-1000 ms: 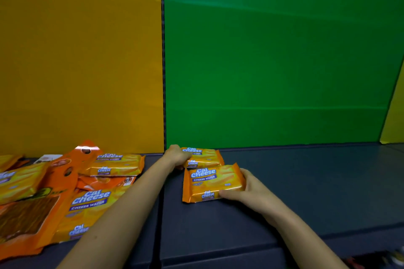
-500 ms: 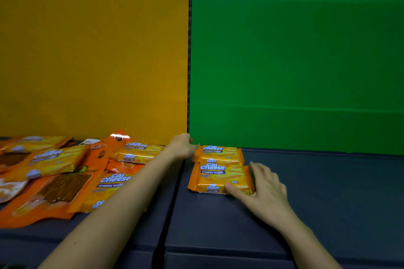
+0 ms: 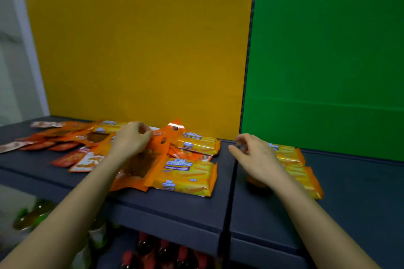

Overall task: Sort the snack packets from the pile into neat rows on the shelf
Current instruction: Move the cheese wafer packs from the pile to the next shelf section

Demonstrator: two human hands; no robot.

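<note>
A pile of orange snack packets lies on the left half of the dark shelf (image 3: 360, 192). In it are a large Cal Cheese wafer packet (image 3: 185, 176), a smaller one (image 3: 197, 144) behind it, a big orange pouch (image 3: 140, 166) with a clear window, and several red-orange sachets (image 3: 65, 146). My left hand (image 3: 133, 140) is over the pile at the pouch's upper left, fingers loosely curled; no grip shows. Two Cal Cheese packets (image 3: 290, 155) lie one behind the other before the green panel. My right hand (image 3: 255, 157) hovers at their left end, fingers relaxed, holding nothing.
A yellow panel (image 3: 142, 39) backs the shelf's left section and a green panel (image 3: 328, 50) its right, with a dark seam between. Bare shelf stretches right of the two packets. On the shelf below stand red-capped bottles (image 3: 166, 253) and green bottles (image 3: 32, 216).
Both hands have left the two placed packets. My left hand moved left onto the pile, my right hand lifted and drifted left. The view swung left, showing more of the pile.
</note>
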